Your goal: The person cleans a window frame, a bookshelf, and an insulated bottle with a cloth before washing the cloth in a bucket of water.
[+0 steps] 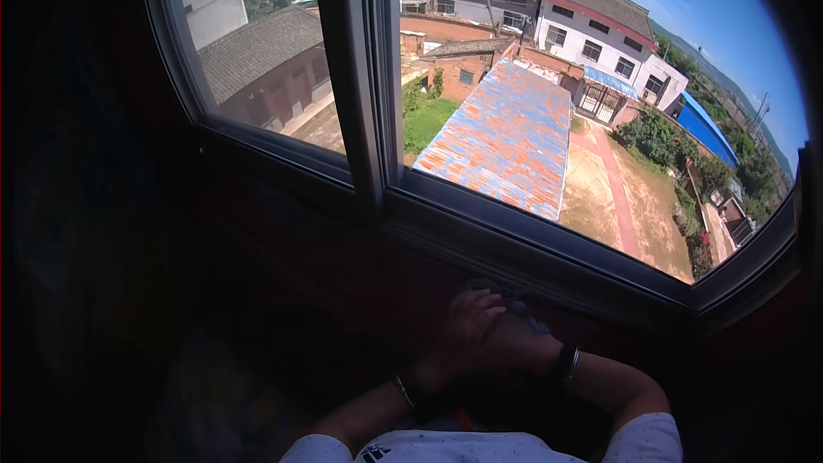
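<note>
Two bare hands meet in deep shadow below the window, the left hand [464, 332] with its fingers bunched close together and laid against or over the right hand [519, 346]; I cannot tell whether either one pinches anything. Just beyond the right hand's knuckles, at the inner ledge [446, 238], a grey-blue thing [537, 324], perhaps cloth, shows in part; the hands and the gloom hide the rest. A dark band [567, 363] circles the right wrist, and another [405, 389] the left. Nearer the body are the white shirt [480, 446] and a small red patch [465, 419]. Past the ledge runs the dark window frame [549, 225], whose thick upright bar [358, 77] blocks a strip of the outdoor view. Left of that bar stands a tile-roofed building [261, 47]; right of it, a rust-patched metal roof [506, 137] covers part of the yard, beside a reddish path [619, 193], green bushes [653, 137] and, farther back, a long white building [591, 39].
</note>
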### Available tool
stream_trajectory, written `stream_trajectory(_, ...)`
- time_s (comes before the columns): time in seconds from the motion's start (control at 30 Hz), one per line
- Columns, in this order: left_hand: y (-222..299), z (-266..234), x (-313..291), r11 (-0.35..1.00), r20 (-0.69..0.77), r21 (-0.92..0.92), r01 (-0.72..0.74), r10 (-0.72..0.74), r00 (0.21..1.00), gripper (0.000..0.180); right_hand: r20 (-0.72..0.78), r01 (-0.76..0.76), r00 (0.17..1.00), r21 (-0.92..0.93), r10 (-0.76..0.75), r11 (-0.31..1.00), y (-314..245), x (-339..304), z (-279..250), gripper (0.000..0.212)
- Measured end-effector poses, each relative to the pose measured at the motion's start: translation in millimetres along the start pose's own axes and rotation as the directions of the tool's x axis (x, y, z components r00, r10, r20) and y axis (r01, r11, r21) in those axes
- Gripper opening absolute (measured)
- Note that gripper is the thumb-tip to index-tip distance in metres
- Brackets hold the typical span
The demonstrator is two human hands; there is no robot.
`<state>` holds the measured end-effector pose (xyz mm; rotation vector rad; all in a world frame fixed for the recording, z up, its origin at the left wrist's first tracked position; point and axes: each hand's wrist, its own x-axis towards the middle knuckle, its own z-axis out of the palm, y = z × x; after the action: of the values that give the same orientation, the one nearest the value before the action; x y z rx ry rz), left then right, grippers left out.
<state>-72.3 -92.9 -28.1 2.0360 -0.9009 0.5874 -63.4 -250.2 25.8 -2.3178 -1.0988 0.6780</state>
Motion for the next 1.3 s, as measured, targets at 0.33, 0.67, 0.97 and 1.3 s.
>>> stream_trajectory(0.33, -11, -47, 17, 0.987, -0.021, 0.105, 0.124, -0.123, 0.992, 0.030, -0.210, 0.138, 0.932, -0.547, -0.295, 0.825, -4, 53, -16, 0.049)
stream_trajectory(0.67, -13, -90, 44, 0.829, -0.067, 0.409, 0.382, -0.390, 0.918, 0.049, -0.090, 0.331, 0.904, -0.471, -0.418, 0.817, -45, 103, -54, 0.049)
stream_trajectory(0.97, -46, -106, 45, 0.796, -0.114, 0.425, 0.430, -0.425, 0.898, 0.049, -0.035, 0.443, 0.873, -0.357, -0.486, 0.822, -56, 161, -66, 0.050)
stream_trajectory(1.3, -78, -122, 48, 0.855, -0.087, 0.345, 0.388, -0.382, 0.920, 0.044, 0.017, 0.478, 0.867, -0.313, -0.498, 0.821, -50, 172, -75, 0.050)
